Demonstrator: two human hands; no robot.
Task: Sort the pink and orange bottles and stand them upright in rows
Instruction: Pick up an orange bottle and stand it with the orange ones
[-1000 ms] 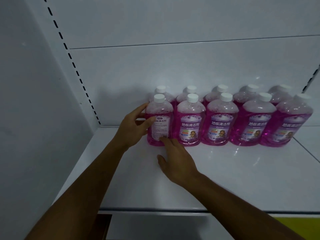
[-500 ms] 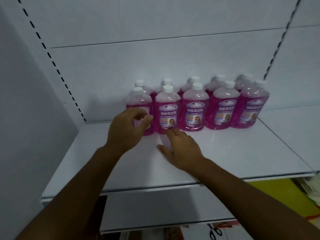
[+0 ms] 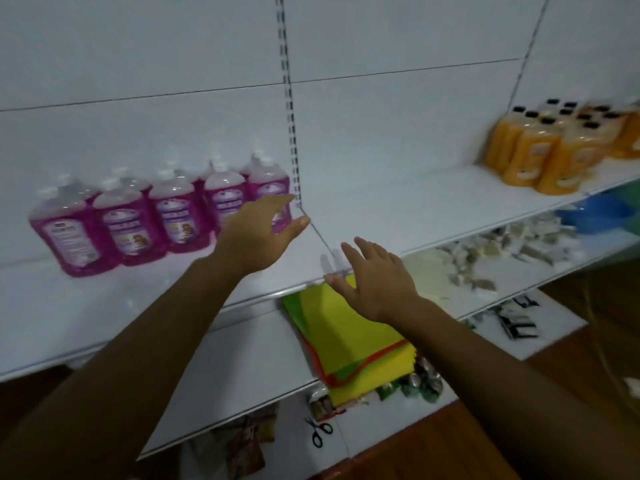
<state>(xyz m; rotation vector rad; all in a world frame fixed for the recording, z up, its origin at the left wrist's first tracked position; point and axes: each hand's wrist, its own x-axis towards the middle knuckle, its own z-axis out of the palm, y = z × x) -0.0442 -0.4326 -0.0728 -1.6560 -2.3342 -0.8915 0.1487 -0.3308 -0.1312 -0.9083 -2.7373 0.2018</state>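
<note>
Several pink bottles (image 3: 176, 216) with white caps stand upright in two rows at the left of the white shelf (image 3: 398, 206). A group of orange bottles (image 3: 554, 147) with black caps stands upright at the far right of the same shelf level. My left hand (image 3: 259, 233) hovers in the air just right of the pink bottles, fingers spread, holding nothing. My right hand (image 3: 374, 282) is raised over the shelf's front edge, fingers spread, also holding nothing. The view is blurred by motion.
A slotted upright (image 3: 291, 109) divides the shelf's back panel. On the shelf below lie a yellow and green cloth stack (image 3: 349, 344) and pale packets (image 3: 491, 258). Lower down lie scissors (image 3: 320, 433), small packets and a blue item (image 3: 595, 213).
The view has swung to the right, bringing the orange bottles into sight. Both hands have come away from the pink bottles and moved right, fingers spread.
</note>
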